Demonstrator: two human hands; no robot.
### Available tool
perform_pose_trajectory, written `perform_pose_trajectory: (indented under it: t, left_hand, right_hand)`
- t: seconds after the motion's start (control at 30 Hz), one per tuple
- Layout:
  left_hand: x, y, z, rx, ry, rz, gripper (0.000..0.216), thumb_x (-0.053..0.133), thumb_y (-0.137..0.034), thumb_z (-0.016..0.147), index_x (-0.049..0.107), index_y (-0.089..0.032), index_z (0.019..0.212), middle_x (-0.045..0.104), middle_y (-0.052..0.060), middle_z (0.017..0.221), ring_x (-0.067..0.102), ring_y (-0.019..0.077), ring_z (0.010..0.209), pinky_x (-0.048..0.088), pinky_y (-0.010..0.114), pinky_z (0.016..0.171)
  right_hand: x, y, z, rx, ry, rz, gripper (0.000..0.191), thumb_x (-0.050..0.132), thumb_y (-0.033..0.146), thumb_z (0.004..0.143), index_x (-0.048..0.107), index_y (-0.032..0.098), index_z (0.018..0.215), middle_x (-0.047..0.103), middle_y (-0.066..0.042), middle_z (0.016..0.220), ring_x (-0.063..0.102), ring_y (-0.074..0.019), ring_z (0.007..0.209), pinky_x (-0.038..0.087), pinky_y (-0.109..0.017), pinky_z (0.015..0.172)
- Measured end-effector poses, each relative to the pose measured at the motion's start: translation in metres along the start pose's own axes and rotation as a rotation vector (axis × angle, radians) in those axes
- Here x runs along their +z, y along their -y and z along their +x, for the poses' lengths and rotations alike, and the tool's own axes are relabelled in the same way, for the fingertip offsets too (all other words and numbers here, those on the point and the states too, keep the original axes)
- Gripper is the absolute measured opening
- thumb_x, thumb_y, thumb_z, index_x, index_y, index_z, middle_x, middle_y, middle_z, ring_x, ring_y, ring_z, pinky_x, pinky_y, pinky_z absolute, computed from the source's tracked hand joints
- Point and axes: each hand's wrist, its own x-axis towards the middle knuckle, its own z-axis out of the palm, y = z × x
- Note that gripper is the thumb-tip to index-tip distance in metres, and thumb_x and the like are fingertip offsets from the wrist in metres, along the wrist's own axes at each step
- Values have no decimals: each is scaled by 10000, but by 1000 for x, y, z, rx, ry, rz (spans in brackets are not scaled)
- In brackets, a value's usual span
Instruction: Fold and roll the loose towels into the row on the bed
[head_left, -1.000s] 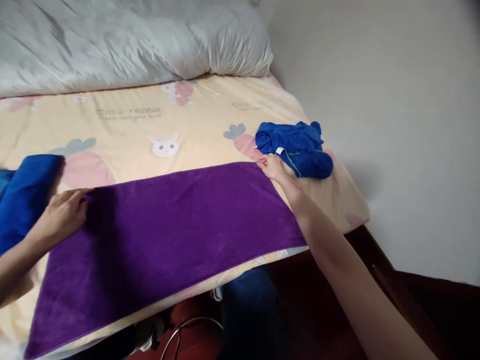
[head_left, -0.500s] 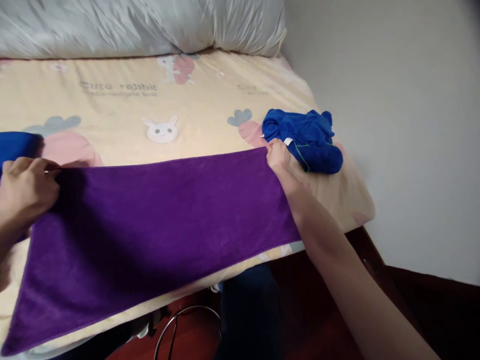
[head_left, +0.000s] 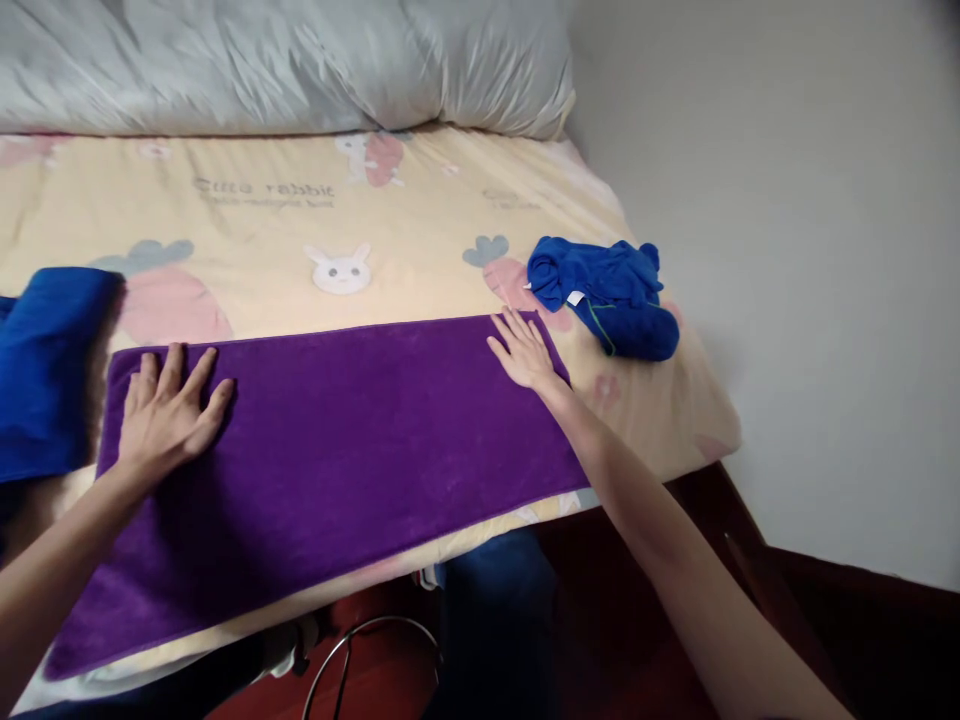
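A purple towel [head_left: 360, 450] is spread in a long rectangle along the near side of the bed. My left hand [head_left: 166, 410] lies on its far left part with the fingers spread. Close to the towel's far right corner rests my right hand [head_left: 523, 350], palm down and fingers stretched out. Neither hand grips anything. A crumpled blue cloth [head_left: 600, 290] with a white tag and green stitching sits just beyond my right hand. To the left of the towel, a folded blue cloth [head_left: 52, 370] is partly cut off by the view's edge.
The bed [head_left: 420, 230] has a cream sheet with rabbit and carrot prints. A grey padded bundle [head_left: 285, 65] lies across its far side. A bare wall [head_left: 810, 260] rises on the right. Below the bed's near edge are my legs [head_left: 491, 620] and a curved metal bar [head_left: 375, 622].
Both hands have let go of the towel's far corners and now lie flat on it. The left hand moved right, and the towel's left end now lies flatter.
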Motion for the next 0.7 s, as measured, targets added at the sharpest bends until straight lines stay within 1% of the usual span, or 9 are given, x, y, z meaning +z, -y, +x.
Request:
perform_pose_trajectory:
  t: [0.1,0.17,0.27,0.33,0.4,0.47,0.57,0.63,0.7]
  left_hand:
    - [-6,6,8,-14,0,-25,689,283,-552,1046,309,-102,1567,147,199,1667,87,482,1506,161,691,1169]
    - [-10,7,7,-29,9,-35,684,304,-543,1048,301,-101,1570,141,209,1665,68,498,1503,139,715,1161]
    - [-15,13,-3,-47,26,-39,691,323,-525,1051,276,-78,1576,101,232,1666,27,517,1500,115,726,1160]
    - [-16,25,-8,-52,44,-40,712,334,-521,1053,245,-49,1578,65,246,1666,22,510,1502,133,697,1175]
    - [-16,38,-8,-69,60,-53,725,332,-521,1056,209,-40,1583,36,249,1667,51,485,1509,154,652,1195]
    - [-16,45,-5,-100,65,-76,740,328,-525,1057,191,-22,1581,10,262,1662,60,468,1514,148,617,1211]
    - [-17,32,-15,-114,14,-76,757,322,-515,1056,215,44,1554,-1,288,1653,-3,471,1516,95,628,1215]
    - [-16,11,-42,-65,-30,-44,726,316,-492,1054,256,38,1546,31,260,1665,-28,447,1529,67,639,1220]
    - [-13,-10,-85,35,-6,-26,653,316,-469,1047,337,-51,1548,112,182,1684,17,380,1555,119,585,1245]
  right_hand:
    - [-6,-14,15,117,14,-36,640,228,508,1046,295,181,1592,218,-72,1678,161,-239,1562,131,-506,1280]
    - [-11,-8,14,152,12,-58,656,209,489,1048,281,132,1593,212,-103,1677,134,-260,1566,112,-526,1278]
    - [-11,10,-12,74,-44,-77,670,206,490,1049,230,121,1608,163,-108,1686,94,-271,1571,93,-539,1277]
    - [-6,12,-37,11,-35,-69,674,215,502,1048,215,138,1615,171,-102,1685,120,-261,1568,122,-520,1278]
    - [-1,1,-54,54,-21,-68,670,213,500,1046,225,143,1613,209,-113,1674,172,-261,1559,168,-515,1272]
    - [-1,-13,-58,165,-28,-81,675,210,493,1043,233,122,1607,223,-137,1666,201,-275,1551,194,-532,1262]
    - [-8,-14,-59,235,-32,-86,702,203,494,1035,197,95,1612,213,-154,1666,190,-307,1551,190,-586,1252]
    - [-12,5,-74,194,-64,-71,710,190,493,1024,150,121,1628,194,-128,1674,172,-326,1552,177,-631,1245]
    - [-12,25,-107,100,-88,-22,714,201,502,1005,90,203,1643,161,-62,1684,171,-328,1549,185,-643,1247]
